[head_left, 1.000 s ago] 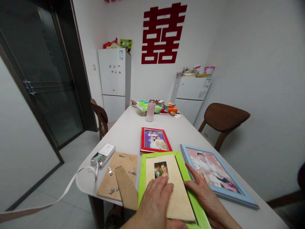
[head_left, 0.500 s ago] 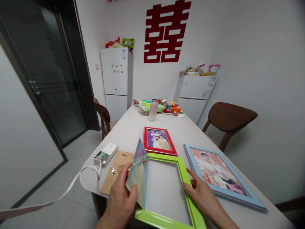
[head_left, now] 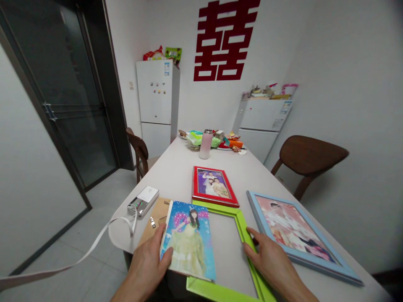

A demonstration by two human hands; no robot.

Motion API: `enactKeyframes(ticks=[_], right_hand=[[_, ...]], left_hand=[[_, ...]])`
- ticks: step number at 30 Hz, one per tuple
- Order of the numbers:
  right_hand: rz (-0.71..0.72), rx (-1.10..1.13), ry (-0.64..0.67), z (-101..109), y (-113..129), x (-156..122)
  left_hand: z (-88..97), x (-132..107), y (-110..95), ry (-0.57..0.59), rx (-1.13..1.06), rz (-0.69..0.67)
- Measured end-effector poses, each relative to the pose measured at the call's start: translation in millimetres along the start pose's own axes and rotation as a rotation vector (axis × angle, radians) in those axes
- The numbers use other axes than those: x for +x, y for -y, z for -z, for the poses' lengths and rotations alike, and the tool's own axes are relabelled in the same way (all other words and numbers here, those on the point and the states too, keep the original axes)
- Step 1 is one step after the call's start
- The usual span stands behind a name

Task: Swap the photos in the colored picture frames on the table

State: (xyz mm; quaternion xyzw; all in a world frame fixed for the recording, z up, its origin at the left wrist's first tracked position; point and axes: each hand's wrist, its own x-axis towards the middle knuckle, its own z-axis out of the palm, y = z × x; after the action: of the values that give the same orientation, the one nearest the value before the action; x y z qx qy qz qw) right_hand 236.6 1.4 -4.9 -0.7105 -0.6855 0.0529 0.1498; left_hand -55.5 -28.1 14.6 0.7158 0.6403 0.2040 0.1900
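In the left hand (head_left: 145,265), a photo print (head_left: 188,247) is held face-up over the left side of the green frame (head_left: 242,223), gripped at its right side by the right hand (head_left: 272,261), while a red frame (head_left: 215,201) is placed beyond on the bench (head_left: 171,178).

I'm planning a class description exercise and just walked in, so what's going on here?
Someone's left hand holds a picture panel by its left edge, picture side up, while the right hand grips the right side of a green frame. The tabletop shows through the frame's opening. A backing board with metal clips lies partly hidden on the left, and red-framed and blue-framed pictures lie nearby.
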Motion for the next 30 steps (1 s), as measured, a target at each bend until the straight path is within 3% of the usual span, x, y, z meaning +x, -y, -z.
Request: enactKeyframes(ticks=[7,10,13,16,19,23,27,30], right_hand=[[0.020,0.029,-0.093,4,4,-1],[0.059,0.294,-0.087,6,24,-1],[-0.050,0.764,0.126,-3,53,0],[-0.194,1.187,0.368,-10,80,4],[-0.196,1.435,0.510,-3,99,6],[-0.136,1.519,0.426,29,116,3],[-0.058,1.569,0.311,50,122,-3],[-0.214,1.563,0.254,41,116,-7]], left_hand=[[6.4,2,-2,-0.005,0.184,0.016],[5.8,0,-5,-0.097,0.182,-0.055],[-3.6,-4,-14,-0.121,0.131,-0.207],[-18.3,-8,-25,-0.011,0.075,-0.395],[-29.0,-8,-33,0.051,0.080,-0.466],[-27.2,-2,-36,-0.108,0.049,-0.552],[-12.9,3,-43,-0.298,-0.218,-0.668],[-5.4,1,-62,-0.370,-0.564,-0.477]])
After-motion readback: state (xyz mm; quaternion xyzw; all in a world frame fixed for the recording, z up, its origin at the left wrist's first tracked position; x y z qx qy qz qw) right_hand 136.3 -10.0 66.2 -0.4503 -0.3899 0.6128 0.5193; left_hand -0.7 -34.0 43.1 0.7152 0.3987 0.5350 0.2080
